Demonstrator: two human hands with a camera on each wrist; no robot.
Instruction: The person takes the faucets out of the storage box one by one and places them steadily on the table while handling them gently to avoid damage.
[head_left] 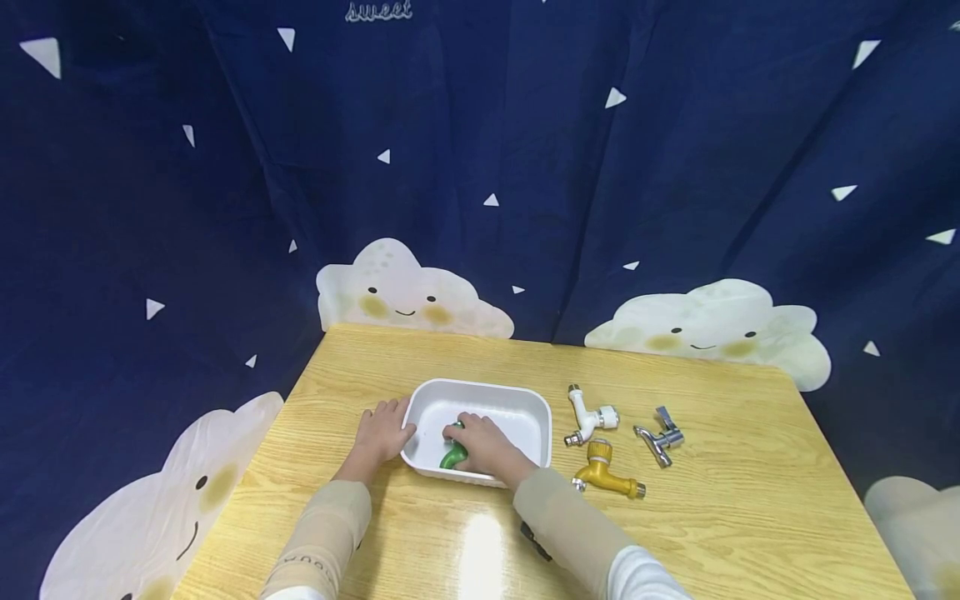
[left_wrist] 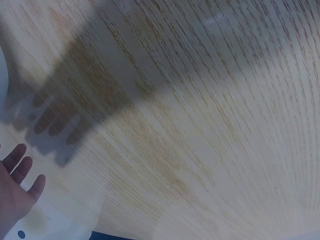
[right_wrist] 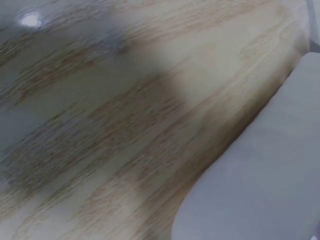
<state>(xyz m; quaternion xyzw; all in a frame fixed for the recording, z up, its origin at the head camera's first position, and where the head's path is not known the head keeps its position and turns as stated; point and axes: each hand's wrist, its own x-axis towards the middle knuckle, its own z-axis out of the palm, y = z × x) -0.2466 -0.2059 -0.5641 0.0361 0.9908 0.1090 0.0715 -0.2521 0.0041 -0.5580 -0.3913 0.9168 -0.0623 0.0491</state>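
A white plastic basin (head_left: 531, 429) sits on the wooden table in the head view. Inside it, my right hand (head_left: 486, 446) grips a green faucet (head_left: 453, 457), which the fingers partly cover. At the basin's left side is my left hand (head_left: 384, 429), its thumb at the rim and its fingers pointing away from me. In the left wrist view the left hand's fingers (left_wrist: 21, 170) look spread and nearly straight. The right wrist view has only the sleeve (right_wrist: 260, 165) and tabletop; the right hand is out of that frame.
Right of the basin lie a white faucet (head_left: 588, 417), a yellow faucet (head_left: 606, 475) and a chrome faucet (head_left: 662, 437). The wooden table (head_left: 720, 517) ends at the back against a dark blue curtain (head_left: 480, 167) with clouds printed on it.
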